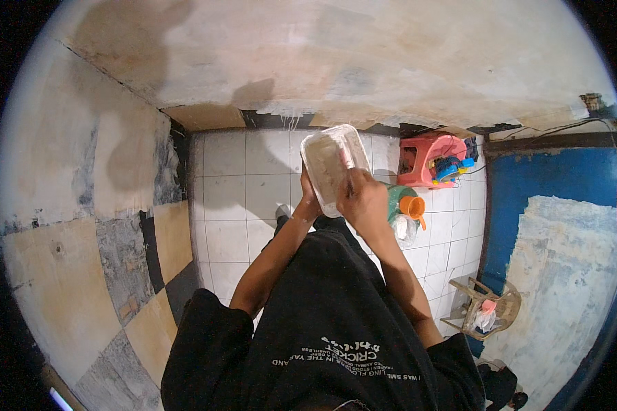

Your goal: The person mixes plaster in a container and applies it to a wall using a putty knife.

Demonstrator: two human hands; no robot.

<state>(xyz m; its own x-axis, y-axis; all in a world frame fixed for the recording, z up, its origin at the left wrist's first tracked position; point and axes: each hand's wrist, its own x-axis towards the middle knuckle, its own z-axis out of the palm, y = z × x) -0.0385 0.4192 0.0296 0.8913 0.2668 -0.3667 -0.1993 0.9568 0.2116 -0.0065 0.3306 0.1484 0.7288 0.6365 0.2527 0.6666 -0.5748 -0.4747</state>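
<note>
In front of my body I carry a white, paint-smeared tray [324,179] above the tiled floor. My left hand [310,195] supports it from the left side, fingers partly hidden beneath it. My right hand [363,201] is closed round the handle of a small paint roller [345,152]. The roller's pale, pinkish head lies along the right inner part of the tray, against a whitish coating. Most of the handle is hidden by my fingers.
A patchy, part-painted wall [363,65] stands ahead, a chequered one [55,274] at left. To the right are a pink plastic stool [410,163] with a blue device [450,168], a green container [394,198] with an orange dipper [411,206], and a brown chair [506,312].
</note>
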